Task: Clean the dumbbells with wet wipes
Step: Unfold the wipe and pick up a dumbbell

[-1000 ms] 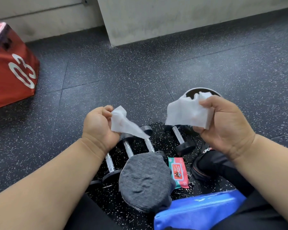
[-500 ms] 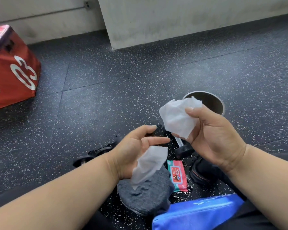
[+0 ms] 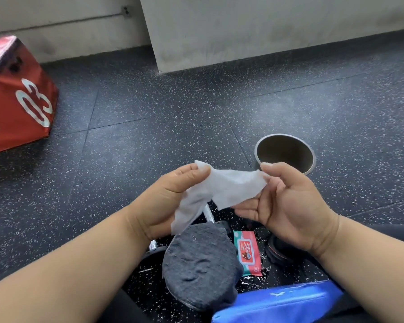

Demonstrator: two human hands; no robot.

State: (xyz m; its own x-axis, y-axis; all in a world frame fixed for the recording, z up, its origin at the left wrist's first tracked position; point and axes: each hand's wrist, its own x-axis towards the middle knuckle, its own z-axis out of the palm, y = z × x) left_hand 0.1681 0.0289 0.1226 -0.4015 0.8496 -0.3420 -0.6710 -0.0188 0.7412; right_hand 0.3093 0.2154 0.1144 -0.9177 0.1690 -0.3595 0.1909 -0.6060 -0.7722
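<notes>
A white wet wipe point(image 3: 222, 190) is stretched between my two hands above the floor. My left hand point(image 3: 163, 201) pinches its left end, with a loose flap hanging over the palm. My right hand point(image 3: 287, 201) pinches its right end between thumb and fingers. Below the hands, only a chrome dumbbell handle point(image 3: 208, 214) and a bit of another dumbbell point(image 3: 153, 244) show; the rest is hidden by my hands and foot. A red and green wet wipe pack point(image 3: 247, 251) lies on the floor.
A round metal bin point(image 3: 265, 145) stands just beyond my right hand. My grey-socked foot point(image 3: 198, 266) lies under the hands, a black shoe point(image 3: 278, 251) to its right, a blue bag point(image 3: 278, 304) nearest me. A red box marked 03 point(image 3: 16, 99) stands far left, a concrete pillar point(image 3: 243, 26) behind.
The hands, apart one second ago with separate bunches of wipe, have come together. The wipe now spans between them. The view shifted, hiding most of the dumbbells.
</notes>
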